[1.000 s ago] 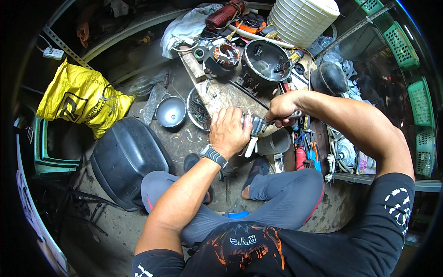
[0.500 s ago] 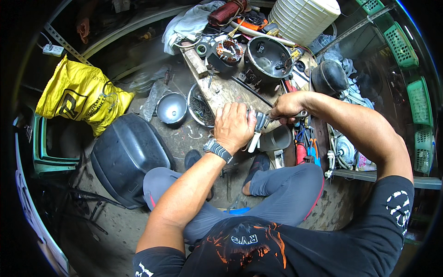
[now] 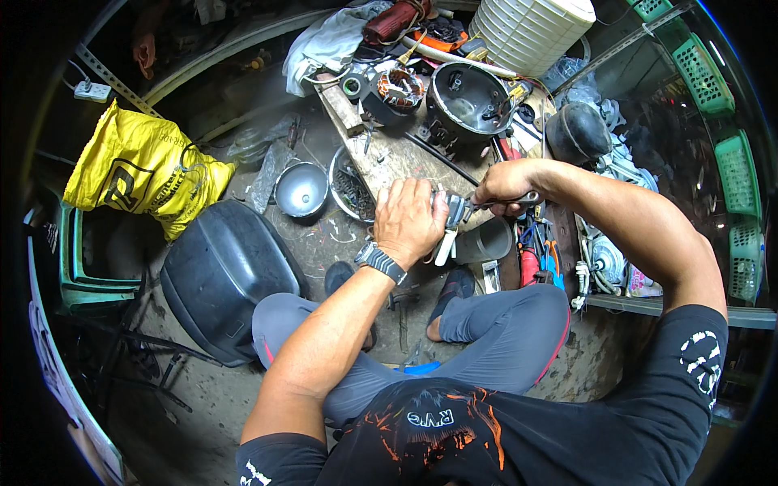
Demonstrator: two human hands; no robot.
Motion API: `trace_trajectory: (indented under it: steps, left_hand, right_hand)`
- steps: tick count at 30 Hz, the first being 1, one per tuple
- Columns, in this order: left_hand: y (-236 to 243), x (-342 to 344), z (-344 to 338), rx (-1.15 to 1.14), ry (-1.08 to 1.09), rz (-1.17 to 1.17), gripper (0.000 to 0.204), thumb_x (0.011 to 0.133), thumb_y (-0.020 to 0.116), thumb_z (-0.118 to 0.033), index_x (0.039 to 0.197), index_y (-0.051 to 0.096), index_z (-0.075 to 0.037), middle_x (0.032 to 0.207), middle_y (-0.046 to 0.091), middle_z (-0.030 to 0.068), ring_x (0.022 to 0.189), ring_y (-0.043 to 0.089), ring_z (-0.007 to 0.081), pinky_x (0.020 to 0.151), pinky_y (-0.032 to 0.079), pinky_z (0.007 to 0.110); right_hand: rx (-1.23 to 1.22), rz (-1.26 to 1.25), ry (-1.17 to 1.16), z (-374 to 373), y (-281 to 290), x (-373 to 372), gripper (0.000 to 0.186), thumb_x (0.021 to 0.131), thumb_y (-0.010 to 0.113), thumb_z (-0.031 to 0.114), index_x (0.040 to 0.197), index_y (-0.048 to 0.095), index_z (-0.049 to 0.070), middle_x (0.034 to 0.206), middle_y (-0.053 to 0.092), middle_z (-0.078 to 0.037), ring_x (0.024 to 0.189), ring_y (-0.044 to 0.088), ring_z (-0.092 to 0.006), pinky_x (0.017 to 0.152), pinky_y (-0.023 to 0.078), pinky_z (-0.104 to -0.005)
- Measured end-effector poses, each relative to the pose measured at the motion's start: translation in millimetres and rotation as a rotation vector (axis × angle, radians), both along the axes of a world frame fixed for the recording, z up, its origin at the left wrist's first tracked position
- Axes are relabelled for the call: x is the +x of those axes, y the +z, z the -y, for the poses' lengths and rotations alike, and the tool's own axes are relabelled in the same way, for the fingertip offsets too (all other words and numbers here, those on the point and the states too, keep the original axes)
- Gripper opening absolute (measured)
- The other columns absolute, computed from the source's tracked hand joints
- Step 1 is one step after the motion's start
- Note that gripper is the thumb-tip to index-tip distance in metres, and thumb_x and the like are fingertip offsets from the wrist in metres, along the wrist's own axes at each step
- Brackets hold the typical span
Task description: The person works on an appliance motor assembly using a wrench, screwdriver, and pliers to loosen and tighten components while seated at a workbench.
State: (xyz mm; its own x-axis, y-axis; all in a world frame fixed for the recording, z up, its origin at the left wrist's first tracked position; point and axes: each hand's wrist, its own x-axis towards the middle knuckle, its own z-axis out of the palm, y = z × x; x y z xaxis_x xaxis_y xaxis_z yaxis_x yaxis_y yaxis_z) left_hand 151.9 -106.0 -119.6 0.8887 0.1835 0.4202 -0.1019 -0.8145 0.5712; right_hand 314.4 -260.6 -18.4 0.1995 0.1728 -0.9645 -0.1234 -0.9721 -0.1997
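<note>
My left hand (image 3: 409,219), watch on its wrist, is closed over a grey metal part (image 3: 454,211) with white pieces hanging below, at the edge of a worn wooden board (image 3: 382,162). My right hand (image 3: 502,188) grips a metal tool (image 3: 528,198), possibly a wrench, against that part; its working end is hard to make out. A translucent container (image 3: 485,241) sits just below my hands. Beyond them are a dark rod (image 3: 438,154), a large dark metal housing (image 3: 470,97) and a motor part with copper windings (image 3: 399,89).
A steel bowl (image 3: 300,190) and a scrap-filled container (image 3: 347,182) lie left of the board. A yellow sack (image 3: 138,162) and black plastic case (image 3: 231,279) are further left. Hand tools (image 3: 541,259), a white ribbed container (image 3: 527,36) and green baskets (image 3: 705,73) are rightward and behind.
Over the last second both my hands have shifted slightly rightward with the metal part and tool between them. Their grips look the same.
</note>
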Motion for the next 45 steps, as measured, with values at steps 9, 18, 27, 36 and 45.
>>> trace_trajectory:
  steps: [9,18,27,36,45]
  left_hand:
    - [1,-1,0,-0.015,-0.009,-0.011,0.029,0.097,0.061,-0.032,0.097,0.064,-0.002,0.096,0.066,0.0179,0.096,0.062,0.0373,0.087,0.046,0.05]
    - [1,-1,2,-0.012,0.006,-0.029,0.028,0.095,0.064,-0.033,0.096,0.066,-0.005,0.098,0.067,0.0158,0.099,0.062,0.035,0.089,0.046,0.049]
    - [1,0,2,-0.004,0.015,-0.037,0.028,0.096,0.062,-0.032,0.097,0.066,-0.004,0.099,0.067,0.0162,0.1,0.062,0.0356,0.088,0.045,0.05]
    - [0,-1,1,0.012,0.011,-0.015,0.026,0.096,0.06,-0.03,0.097,0.064,-0.004,0.096,0.066,0.017,0.096,0.062,0.0368,0.086,0.045,0.05]
    - [-3,0,4,0.053,0.029,-0.012,0.024,0.095,0.059,-0.029,0.097,0.064,-0.005,0.095,0.064,0.0159,0.096,0.061,0.0358,0.085,0.044,0.05]
  right_hand:
    - [-0.058,-0.059,-0.071,-8,-12,4,0.022,0.104,0.056,0.02,0.091,0.065,0.004,0.069,0.062,-0.001,0.05,0.053,-0.0086,0.044,0.044,-0.0268]
    - [-0.138,-0.045,0.062,-6,-3,13,0.027,0.105,0.059,0.029,0.09,0.063,0.007,0.071,0.059,-0.001,0.046,0.046,-0.0073,0.04,0.037,-0.0272]
    - [-0.105,0.086,0.01,-3,-7,-6,0.031,0.106,0.061,0.035,0.106,0.065,0.004,0.07,0.058,-0.006,0.044,0.047,-0.0107,0.037,0.037,-0.0288]
    - [-0.004,0.167,0.144,3,-12,-13,0.038,0.104,0.057,0.03,0.076,0.062,0.004,0.06,0.054,-0.004,0.046,0.049,-0.0161,0.041,0.04,-0.0349]
    - [0.038,0.371,0.402,8,-17,-24,0.047,0.1,0.054,0.035,0.076,0.072,-0.002,0.067,0.069,-0.013,0.057,0.067,-0.0263,0.057,0.055,-0.0439]
